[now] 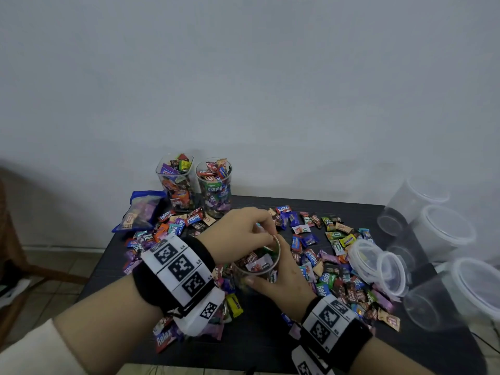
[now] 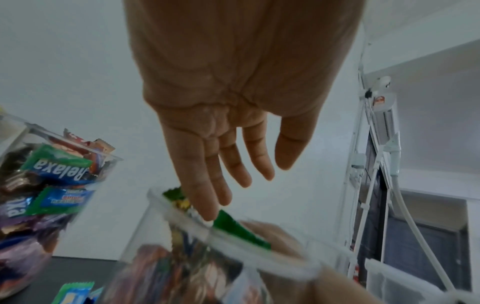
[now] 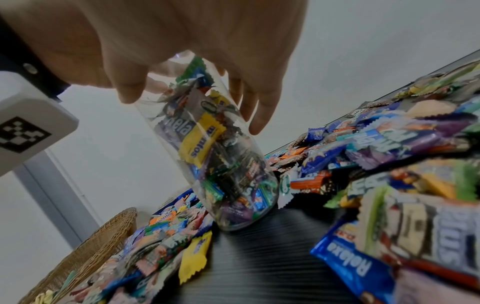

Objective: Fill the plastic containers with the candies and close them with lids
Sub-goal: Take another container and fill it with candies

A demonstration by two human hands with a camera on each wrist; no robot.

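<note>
Filling step on the third jar. Right hand (image 1: 281, 277) wraps the clear round container (image 3: 221, 148) near the top, thumb one side, fingers curled round the other, base on the black table (image 3: 272, 257); it leans a bit in the right wrist view, though that could be the lens. Left hand (image 2: 233, 127) sits over the mouth, fingers straight and loosely spread, tips at the rim (image 2: 233, 242) touching a green wrapper (image 2: 241, 230) that pokes above it; no pinch visible, so I read it as pushing candy down, not carrying any. Jar looks close to full. Two filled containers, one square (image 1: 176, 182) and one round (image 1: 215, 188), stand at the back, no lids on that I can make out. Loose candies (image 1: 338, 266) lie scattered all around the jar; a stack of clear lids (image 1: 378, 266) is just right of it, empty tubs (image 1: 443, 231) further right. To do this well: keep the right-hand grip firm and the base flat while pressing, tuck the green wrapper fully below the rim, flatten corners, don't overfill. Anything over the lip will likely stop the lid seating.
</note>
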